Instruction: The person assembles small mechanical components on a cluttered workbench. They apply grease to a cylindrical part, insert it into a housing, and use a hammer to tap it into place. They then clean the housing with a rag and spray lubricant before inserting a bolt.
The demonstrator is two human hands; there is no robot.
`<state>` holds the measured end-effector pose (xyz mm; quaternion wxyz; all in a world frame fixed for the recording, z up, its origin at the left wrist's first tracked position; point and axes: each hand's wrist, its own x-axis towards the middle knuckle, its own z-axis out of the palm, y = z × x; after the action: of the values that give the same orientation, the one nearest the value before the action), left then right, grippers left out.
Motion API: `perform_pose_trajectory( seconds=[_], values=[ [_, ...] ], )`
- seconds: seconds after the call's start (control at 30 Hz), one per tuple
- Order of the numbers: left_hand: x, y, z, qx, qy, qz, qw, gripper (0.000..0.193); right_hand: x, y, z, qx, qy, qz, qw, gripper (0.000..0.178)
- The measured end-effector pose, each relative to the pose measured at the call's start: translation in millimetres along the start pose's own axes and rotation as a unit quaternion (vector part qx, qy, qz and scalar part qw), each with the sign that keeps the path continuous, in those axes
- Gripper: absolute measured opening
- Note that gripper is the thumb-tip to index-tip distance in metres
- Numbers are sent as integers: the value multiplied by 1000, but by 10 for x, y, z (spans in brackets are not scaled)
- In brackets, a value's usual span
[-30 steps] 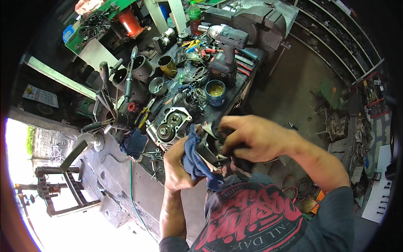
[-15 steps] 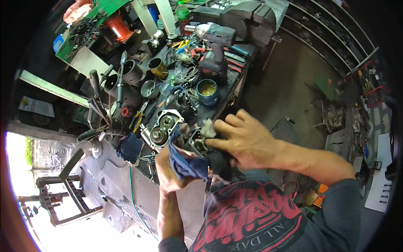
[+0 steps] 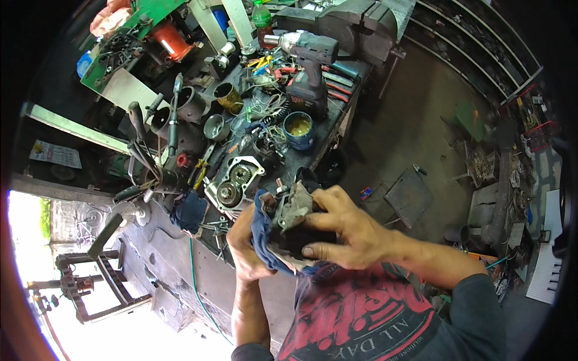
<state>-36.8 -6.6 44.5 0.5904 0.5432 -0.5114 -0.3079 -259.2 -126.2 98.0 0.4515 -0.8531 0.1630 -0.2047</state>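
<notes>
My left hand (image 3: 244, 248) is closed around a blue cloth (image 3: 260, 231), which wraps one side of a dark, rounded metal part (image 3: 304, 239). A bolt-like stud with a coppery tip (image 3: 280, 185) stands just beyond the part; the cloths hide much of its shape. From the right, my right hand (image 3: 352, 231) grips a grey rag (image 3: 295, 207) against the part, its fingers bent and its thumb along the near side. On the bench just beyond my left hand lies an open metal gear housing (image 3: 235, 185) with two round gears showing.
A cordless impact wrench (image 3: 307, 72) stands on the cluttered bench behind a blue tin of yellowish grease (image 3: 298, 129). Pliers (image 3: 200, 171), metal cups and loose wires lie farther left. A large vise (image 3: 361, 27) is at the far edge. A stool-like panel (image 3: 409, 195) is at right.
My right hand has come down and closer around the part, with the grey rag now spread over its top. The part has turned, and its open end no longer shows.
</notes>
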Motion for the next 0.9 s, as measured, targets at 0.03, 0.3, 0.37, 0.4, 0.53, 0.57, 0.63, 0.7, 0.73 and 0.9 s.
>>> perform_pose_trajectory(
  seconds=[0.03,0.3,0.37,0.4,0.53,0.57,0.63,0.7,0.73,0.9],
  values=[
    [-12,9,-5,-34,-18,-25,999,96,-1,-14,-66,-2,-39,19,999,45],
    [-91,-25,18,-20,-1,9,1000,91,-23,146,-799,136,37,53,989,32],
    [-167,-85,44,-78,50,21,995,93,-100,236,-261,103,66,92,988,40],
    [-205,-135,50,-112,75,27,991,94,-179,294,14,157,76,123,977,45],
    [-322,-370,24,-260,91,0,961,101,-326,743,453,239,86,183,950,52],
    [-338,-390,9,-288,72,-25,955,103,-323,802,468,253,111,143,950,52],
    [-348,-358,24,-306,22,-42,951,106,-302,836,359,356,86,227,902,39],
    [-346,-203,101,-347,10,-78,935,110,-264,741,254,326,101,221,914,31],
    [-335,-82,155,-363,32,-116,924,113,-242,660,225,273,150,185,932,36],
    [-103,472,489,-156,182,-109,965,76,-159,382,106,56,190,121,973,46]
  ],
)
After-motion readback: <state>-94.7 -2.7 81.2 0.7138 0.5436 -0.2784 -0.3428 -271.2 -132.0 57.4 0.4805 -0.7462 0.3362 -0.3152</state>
